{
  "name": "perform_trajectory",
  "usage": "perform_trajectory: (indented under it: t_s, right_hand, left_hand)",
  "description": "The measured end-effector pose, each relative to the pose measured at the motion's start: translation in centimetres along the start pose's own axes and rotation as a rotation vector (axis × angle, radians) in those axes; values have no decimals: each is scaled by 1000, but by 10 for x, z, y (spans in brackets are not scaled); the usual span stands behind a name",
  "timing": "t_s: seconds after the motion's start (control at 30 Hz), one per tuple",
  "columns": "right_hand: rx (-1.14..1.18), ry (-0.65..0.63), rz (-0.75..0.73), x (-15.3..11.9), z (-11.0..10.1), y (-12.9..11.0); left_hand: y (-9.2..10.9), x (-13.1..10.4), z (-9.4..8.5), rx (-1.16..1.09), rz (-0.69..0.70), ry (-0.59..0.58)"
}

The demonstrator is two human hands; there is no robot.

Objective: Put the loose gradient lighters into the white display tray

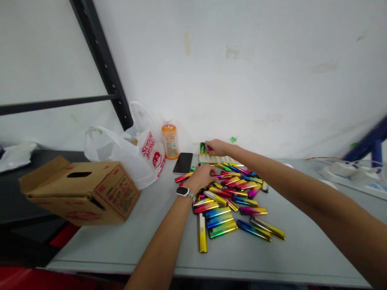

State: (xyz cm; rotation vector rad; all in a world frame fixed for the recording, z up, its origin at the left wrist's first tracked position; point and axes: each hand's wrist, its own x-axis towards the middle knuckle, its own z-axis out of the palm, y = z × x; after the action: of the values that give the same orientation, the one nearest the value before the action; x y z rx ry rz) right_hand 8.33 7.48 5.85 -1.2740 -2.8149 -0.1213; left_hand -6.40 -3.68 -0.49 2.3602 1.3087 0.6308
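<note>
Several shiny two-tone lighters (223, 229) in gold, blue, green, red and pink lie in a loose pile on the grey table. My right hand (218, 147) reaches to the far side, over a white tray (222, 158) with small compartments. Its fingers are pinched on a lighter (210, 149), of which a pinkish bit shows. Green-gold lighters (202, 148) stand in the tray's left end. My left hand (203, 176), with a watch on the wrist, is at the pile's upper left, fingers curled down among the lighters; what they grip is hidden.
Left of the pile lie a dark phone (183, 162), an orange drink bottle (170, 139), a white plastic bag (136, 157) and a cardboard box (81, 193). A white power strip (353, 177) with plugs sits at the right. The wall (242, 80) rises behind the table (169, 237).
</note>
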Motion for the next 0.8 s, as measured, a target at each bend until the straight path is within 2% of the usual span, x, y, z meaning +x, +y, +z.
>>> perform_trajectory:
  t_s: [0.17, 0.47, 0.6, 0.73, 0.8]
  right_hand:
    - [-126, 59, -20, -3, 7, 0]
    - [-296, 321, -27, -11, 26, -12]
    - [-293, 387, -64, -19, 41, -10]
    - [-235, 392, -75, -30, 61, -8]
    - [-182, 399, -71, -35, 63, -7]
  left_hand:
    - [2, 0, -2, 22, 0, -6]
    - [-1, 0, 3, 16, -7, 20]
    - [2, 0, 2, 1, -19, 12]
    - [4, -1, 1, -7, -15, 12]
    - [4, -2, 2, -3, -5, 22]
